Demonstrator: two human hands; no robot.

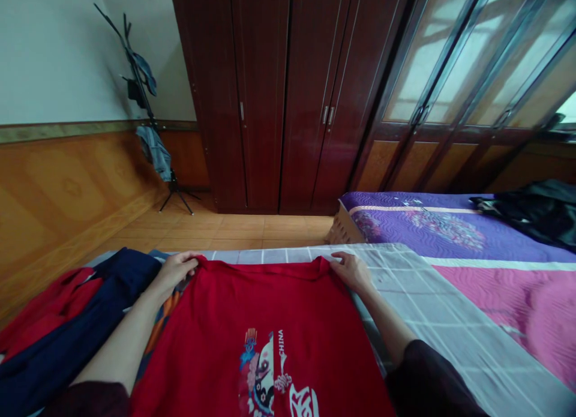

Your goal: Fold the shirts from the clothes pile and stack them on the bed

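Red shirt (270, 321) spread flat on bed (432, 297), lower centre of frame, print up. Left hand (175, 270) and right hand (353, 272) each pinched shut on a far corner, keeping the edge taut. Dark clothes (76, 327) heaped lower left.

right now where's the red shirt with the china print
In the head view the red shirt lies flat at bottom centre on the grey checked sheet, its far edge under the left hand and right hand.

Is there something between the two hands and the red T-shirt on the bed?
Nothing visible. The left hand and the right hand both already grip the far edge of the red T-shirt, one at each corner.
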